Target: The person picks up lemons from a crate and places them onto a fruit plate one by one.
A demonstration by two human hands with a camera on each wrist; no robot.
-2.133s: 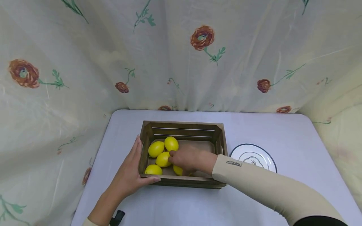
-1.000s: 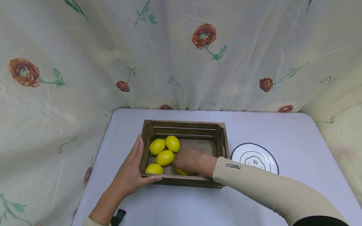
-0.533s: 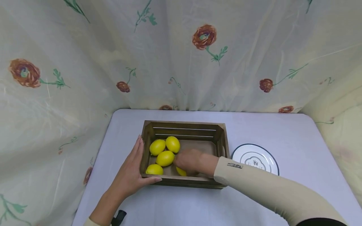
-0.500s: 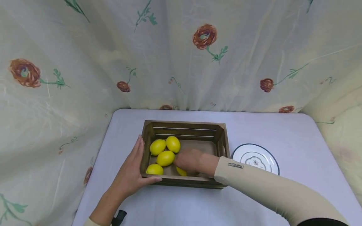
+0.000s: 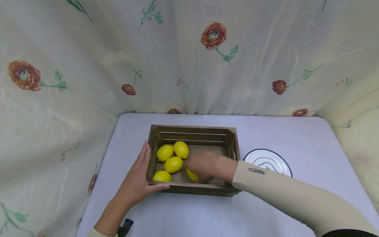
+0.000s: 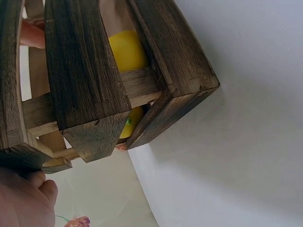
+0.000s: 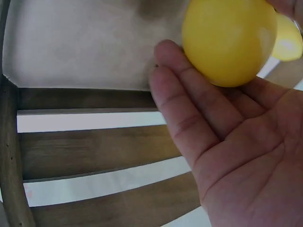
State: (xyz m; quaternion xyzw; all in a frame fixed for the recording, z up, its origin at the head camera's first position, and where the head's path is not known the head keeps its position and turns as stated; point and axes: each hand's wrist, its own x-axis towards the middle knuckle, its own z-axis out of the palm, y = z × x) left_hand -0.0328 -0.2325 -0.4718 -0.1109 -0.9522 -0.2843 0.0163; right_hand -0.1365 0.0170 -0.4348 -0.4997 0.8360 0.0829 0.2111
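A brown slatted wooden crate (image 5: 195, 190) stands on the table with several yellow lemons (image 5: 173, 164) in its left half. My left hand (image 5: 134, 184) grips its front left corner, fingers along the left wall and thumb on the front rim. In the left wrist view, lemons (image 6: 128, 49) show between the crate's slats. Inside the crate, my right hand (image 5: 204, 166) holds a lemon (image 5: 193, 176), mostly covered from above. The right wrist view shows that lemon (image 7: 227, 38) between the fingers and the thumb, whose edge is at the top right.
A white plate (image 5: 267, 161) with a dark blue rim lies right of the crate, partly hidden by the right sleeve (image 5: 284, 189). A white cloth covers the table (image 5: 207, 217). Flowered curtains (image 5: 165, 59) hang behind and at both sides.
My right hand has first closed round the lemon, then shifted slightly right and up with it. The left hand keeps its place on the crate; the other lemons lie still.
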